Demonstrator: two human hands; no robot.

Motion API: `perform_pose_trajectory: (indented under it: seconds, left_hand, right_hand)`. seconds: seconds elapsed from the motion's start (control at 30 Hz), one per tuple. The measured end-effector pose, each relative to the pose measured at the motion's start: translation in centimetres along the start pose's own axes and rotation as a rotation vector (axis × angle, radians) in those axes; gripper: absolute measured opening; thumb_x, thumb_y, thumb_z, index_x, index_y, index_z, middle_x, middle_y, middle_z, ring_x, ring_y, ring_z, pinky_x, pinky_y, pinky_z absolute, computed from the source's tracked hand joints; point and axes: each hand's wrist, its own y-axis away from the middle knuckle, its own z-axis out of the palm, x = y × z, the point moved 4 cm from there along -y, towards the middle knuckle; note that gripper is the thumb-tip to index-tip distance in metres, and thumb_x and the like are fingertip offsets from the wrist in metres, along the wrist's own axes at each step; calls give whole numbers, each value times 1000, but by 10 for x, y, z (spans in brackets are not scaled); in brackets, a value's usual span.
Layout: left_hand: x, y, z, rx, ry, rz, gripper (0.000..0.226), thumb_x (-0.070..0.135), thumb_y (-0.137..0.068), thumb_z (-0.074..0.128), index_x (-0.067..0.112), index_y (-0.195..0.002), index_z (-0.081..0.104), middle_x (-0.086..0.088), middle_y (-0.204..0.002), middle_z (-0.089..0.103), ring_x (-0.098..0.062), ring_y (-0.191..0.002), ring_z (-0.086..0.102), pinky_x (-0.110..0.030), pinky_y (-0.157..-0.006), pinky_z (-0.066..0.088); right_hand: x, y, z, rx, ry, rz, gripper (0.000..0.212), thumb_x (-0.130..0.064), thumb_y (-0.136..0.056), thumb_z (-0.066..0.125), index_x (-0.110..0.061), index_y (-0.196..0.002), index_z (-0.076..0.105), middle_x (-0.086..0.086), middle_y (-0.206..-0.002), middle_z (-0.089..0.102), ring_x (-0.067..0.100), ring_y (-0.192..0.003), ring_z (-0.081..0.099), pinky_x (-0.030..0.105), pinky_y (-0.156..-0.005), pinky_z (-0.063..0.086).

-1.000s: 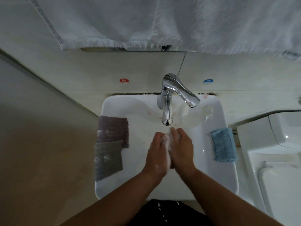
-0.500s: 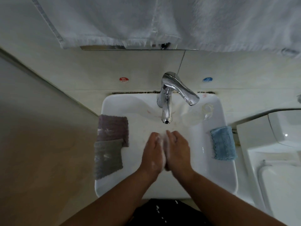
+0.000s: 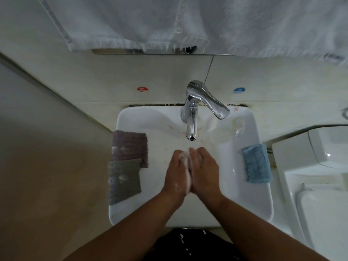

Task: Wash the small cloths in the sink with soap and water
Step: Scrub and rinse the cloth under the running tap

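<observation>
Over the white sink (image 3: 263, 204), the left hand (image 3: 176, 174) and right hand (image 3: 205, 170) are pressed palm to palm, fingers pointing toward the wall, with white lather showing along the seam between them; whether anything is held inside I cannot tell. On the sink's left rim lies a grey cloth (image 3: 123, 178), its far edge overlapping a purple cloth (image 3: 130, 146) just behind it. A blue cloth (image 3: 257, 163) is draped over the right rim, well apart from both. Beyond the hands stands the chrome tap (image 3: 192, 119), its spout above the fingertips. On the wall behind are a red sticker (image 3: 142, 89) and a blue sticker (image 3: 238, 90), and a white towel (image 3: 188, 19) hangs above.
</observation>
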Motion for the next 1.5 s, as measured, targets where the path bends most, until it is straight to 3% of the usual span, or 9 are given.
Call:
perform_pose_trajectory:
  seconds: [0.1,0.3,0.6,0.87,0.97,1.07,1.17,1.33,1.5]
  left_hand:
    - [-5,18,10,-149,56,-37,21,26,-106,46,6,-100,51,-16,-86,57,-23,-81,59,-41,-68,54]
    - [-3,-11,-11,35,67,-42,27,27,-103,44,20,-77,49,-4,-75,52,-19,-75,53,-30,-70,48]
    - [-17,-8,-14,-22,30,-26,26,33,-105,48,22,-81,49,-4,-65,51,-15,-45,43,-21,-42,33]
    - [-16,-22,-45,263,-291,89,12,29,-102,49,30,-89,50,5,-80,56,-13,-71,58,-40,-70,50]
    - [-16,-22,-29,139,-180,59,10,37,-97,49,34,-90,54,-4,-89,63,-30,-86,65,-58,-76,57]
    - [-11,-9,-14,48,-19,-5,17,30,-103,50,19,-93,58,-11,-94,67,-31,-93,68,-50,-82,58]
    - [-5,4,-2,-65,108,-27,28,34,-103,52,8,-97,58,-12,-92,69,-29,-89,71,-43,-68,58]
    - [-10,-10,-15,153,-138,100,16,32,-106,41,27,-98,53,-1,-94,65,-23,-90,66,-45,-80,57]
    - [-18,1,-2,-30,-159,36,23,39,-106,39,28,-92,54,-1,-90,66,-24,-83,68,-35,-62,56]
  right_hand:
    - [8,-22,-9,37,-58,115,42,-36,-99,57,-14,-65,47,-1,-58,53,13,-58,50,33,-65,38]
    - [-12,19,11,-50,-4,-83,36,-39,-100,58,-22,-69,49,-7,-62,59,2,-59,56,18,-57,39]
    - [28,-50,-16,-14,57,118,42,-43,-99,56,-10,-74,57,4,-69,60,24,-71,60,39,-70,47]
    - [17,-20,-8,-4,-507,350,36,-33,-97,66,-4,-77,59,3,-65,58,19,-64,63,33,-57,56]
    - [11,0,6,-99,-319,162,34,-36,-94,68,-8,-76,58,1,-66,60,15,-62,59,36,-61,53]
    - [11,15,9,-84,-82,-58,25,-39,-97,61,-18,-84,56,-1,-70,63,13,-63,60,31,-60,51]
    - [17,-2,4,-25,-149,105,28,-40,-100,55,-20,-81,57,1,-69,63,17,-65,63,37,-60,51]
    - [1,12,8,-29,-77,25,34,-40,-97,60,-13,-76,58,4,-68,64,21,-63,61,36,-61,51]
    - [-5,-4,-2,17,-19,-147,29,-36,-97,63,-17,-76,56,-1,-65,59,10,-59,55,22,-58,44]
